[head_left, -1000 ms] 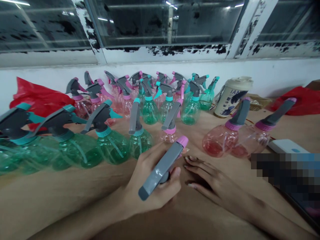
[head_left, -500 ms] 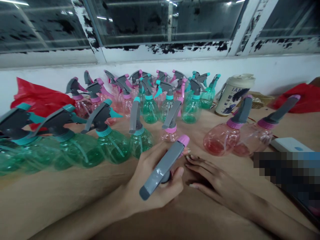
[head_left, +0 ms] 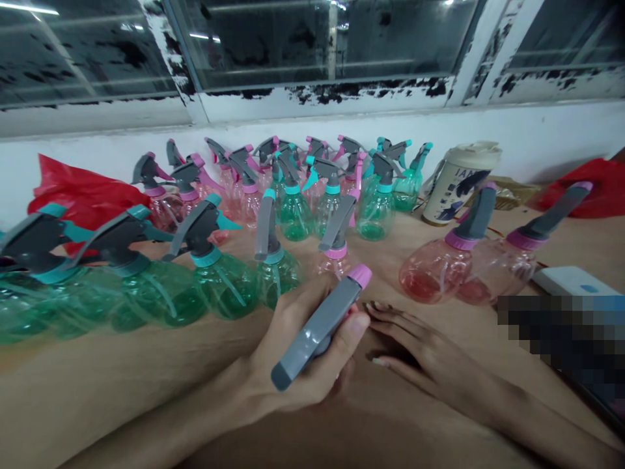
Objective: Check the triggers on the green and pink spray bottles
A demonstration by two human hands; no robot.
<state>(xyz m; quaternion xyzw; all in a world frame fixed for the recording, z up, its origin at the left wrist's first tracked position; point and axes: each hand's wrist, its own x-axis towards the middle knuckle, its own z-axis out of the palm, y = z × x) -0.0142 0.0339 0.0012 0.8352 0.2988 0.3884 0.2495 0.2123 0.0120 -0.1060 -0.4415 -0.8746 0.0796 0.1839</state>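
Observation:
My left hand (head_left: pixel 297 348) is closed around a grey spray-trigger head (head_left: pixel 319 327) with a pink tip, held tilted just above the brown table (head_left: pixel 122 384). My right hand (head_left: pixel 415 352) rests flat on the table right beside it, fingers stretched out and pointing left, holding nothing. Just beyond my hands stand a green spray bottle (head_left: pixel 273 270) and a pink spray bottle (head_left: pixel 334 257). Two pink bottles (head_left: pixel 434 270) lie tilted to the right.
Several green bottles (head_left: pixel 161 286) line the left side, and a cluster of pink and green ones (head_left: pixel 303 189) stands by the white wall. A cream cup (head_left: pixel 456 182), red bags (head_left: pixel 78 189) and a white box (head_left: pixel 569 281) sit around the edges.
My left thumb has slid up along the trigger head. The right hand has barely shifted.

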